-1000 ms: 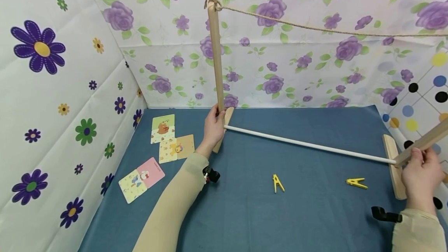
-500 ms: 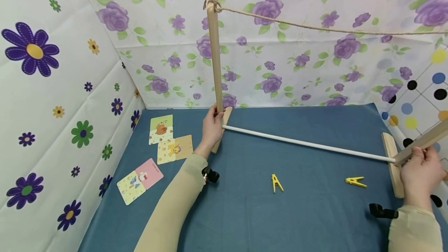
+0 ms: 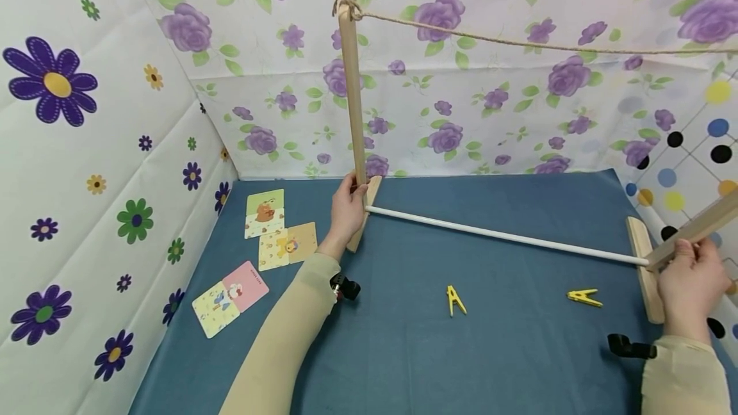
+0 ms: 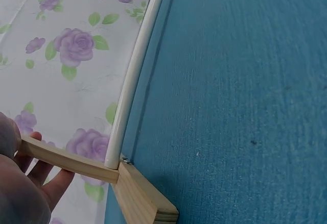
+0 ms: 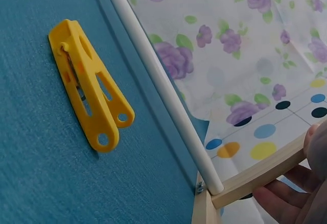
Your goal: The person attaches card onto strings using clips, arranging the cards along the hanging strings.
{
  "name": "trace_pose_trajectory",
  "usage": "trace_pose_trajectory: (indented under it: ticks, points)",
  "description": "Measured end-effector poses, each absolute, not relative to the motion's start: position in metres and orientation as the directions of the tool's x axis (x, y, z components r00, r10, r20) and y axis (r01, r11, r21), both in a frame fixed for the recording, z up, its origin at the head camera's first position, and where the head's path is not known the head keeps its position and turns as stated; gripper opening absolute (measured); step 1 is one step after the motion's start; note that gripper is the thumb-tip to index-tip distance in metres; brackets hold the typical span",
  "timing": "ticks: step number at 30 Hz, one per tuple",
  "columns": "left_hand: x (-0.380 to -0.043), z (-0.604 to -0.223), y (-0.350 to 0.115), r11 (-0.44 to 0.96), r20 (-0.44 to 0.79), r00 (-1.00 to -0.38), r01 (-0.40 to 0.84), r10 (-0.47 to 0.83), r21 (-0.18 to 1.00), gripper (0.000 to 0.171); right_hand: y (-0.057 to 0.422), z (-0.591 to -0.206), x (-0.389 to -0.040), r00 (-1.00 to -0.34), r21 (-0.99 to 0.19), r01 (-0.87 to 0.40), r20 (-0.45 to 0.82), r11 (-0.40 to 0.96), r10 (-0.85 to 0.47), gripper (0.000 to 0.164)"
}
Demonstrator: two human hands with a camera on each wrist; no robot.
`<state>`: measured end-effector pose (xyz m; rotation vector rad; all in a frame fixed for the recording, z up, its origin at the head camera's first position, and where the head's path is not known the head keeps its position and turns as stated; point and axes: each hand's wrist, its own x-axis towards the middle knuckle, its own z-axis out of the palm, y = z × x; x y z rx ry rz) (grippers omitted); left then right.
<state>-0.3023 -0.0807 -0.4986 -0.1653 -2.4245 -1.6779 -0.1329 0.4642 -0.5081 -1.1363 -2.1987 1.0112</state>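
The white rod spans between two wooden stands. At its left end, the left hand grips the left post, thumb and fingers closed about the wood just above the left base. At the rod's right end, the right hand holds the right post (its upper part runs out of the head view) over the right base. Twine, looped and knotted at the left post's top, stretches high above the rod. On the person's side of the rod, two yellow clothespins, one near its middle and another towards its right end, lie on the blue cloth. Left of the rod are three picture cards.
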Motion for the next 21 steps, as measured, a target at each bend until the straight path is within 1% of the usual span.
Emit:
trace_pose_trajectory:
  ticks: [3,9,15,21]
  points:
    - [-0.303,-0.497,-0.082,0.35,0.213,-0.977,0.192,-0.021,0.917,0.033,0.462,-0.506,-0.133,-0.552,-0.788,0.481,0.07,0.385,0.831,0.055]
    - [-0.301,-0.494,-0.083,0.318,0.211,-0.977,0.191,-0.03,0.929,0.036,0.459,-0.498,-0.137,-0.574,-0.793,0.486,0.026,0.366,0.818,0.054]
    - [-0.298,-0.494,-0.088,0.313,0.211,-0.976,0.188,-0.042,0.931,0.036,0.462,-0.499,-0.142,-0.61,-0.769,0.495,0.024,0.405,0.792,0.053]
    - [-0.295,-0.493,-0.093,0.305,0.221,-0.974,0.195,-0.053,0.932,0.038,0.464,-0.501,-0.15,-0.629,-0.767,0.48,0.038,0.426,0.777,0.051]
